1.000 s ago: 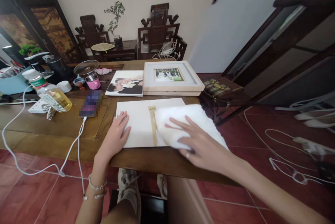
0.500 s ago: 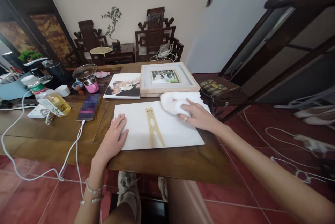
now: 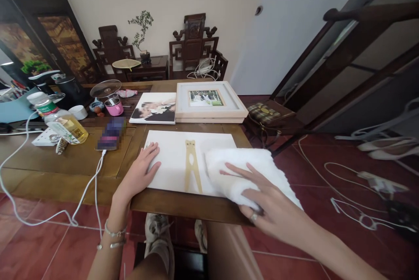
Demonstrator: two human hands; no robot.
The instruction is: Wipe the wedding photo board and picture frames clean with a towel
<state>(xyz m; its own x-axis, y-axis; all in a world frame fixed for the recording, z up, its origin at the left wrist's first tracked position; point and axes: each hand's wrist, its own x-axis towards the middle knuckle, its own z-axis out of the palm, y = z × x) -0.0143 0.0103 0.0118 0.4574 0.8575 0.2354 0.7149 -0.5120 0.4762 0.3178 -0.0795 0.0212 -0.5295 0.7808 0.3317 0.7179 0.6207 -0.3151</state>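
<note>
On the white board [image 3: 173,162], left hand [image 3: 139,175] flat, open; right hand [image 3: 265,206] open, palm-down atop white cloth [image 3: 248,162].

Landmark: the board [image 3: 176,162], flat on the table [image 3: 65,162] at its near edge. L hand [image 3: 139,175] lies flat on the board's left edge. Cloth [image 3: 242,171] covers the board's right part and overhangs the table edge, w/ R hand [image 3: 262,201] flat on top of it. Just behind the board: framed photo [image 3: 209,101]; print [image 3: 153,107] behind the board's left corner. Left of the board: phone [image 3: 113,134] w/ cable [image 3: 94,184] dropping off the near edge; bottle [image 3: 65,125] farther left. Cup [image 3: 114,106] sits behind-left, beyond the phone. Bag [image 3: 270,114] is right-rear of the board, off the table.
</note>
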